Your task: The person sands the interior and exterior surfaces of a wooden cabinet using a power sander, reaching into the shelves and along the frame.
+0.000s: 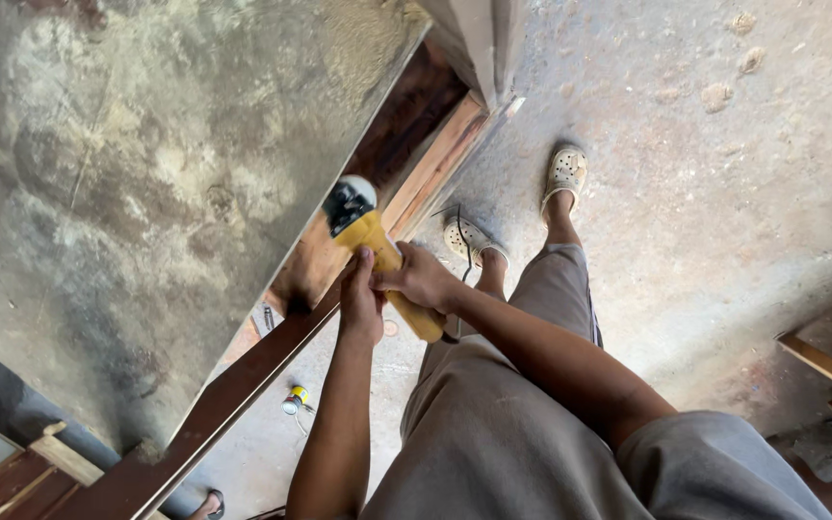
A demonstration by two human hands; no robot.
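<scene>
Both my hands grip a yellow angle grinder (377,252) with a black and white head. My left hand (360,300) wraps the body just behind the head. My right hand (423,279) holds the yellow handle further back. The grinder's head rests against the edge of a dark brown wooden plank (233,390) that runs along a large grey dusty slab (137,183). My legs in grey trousers and my feet in pale perforated clogs (564,171) stand on the concrete floor.
A small yellow and silver can (294,399) lies on the floor under the plank. Lighter wooden boards (435,159) sit beside the slab. Wooden furniture pieces (825,364) stand at the right edge. Another person's foot (210,504) shows at the bottom.
</scene>
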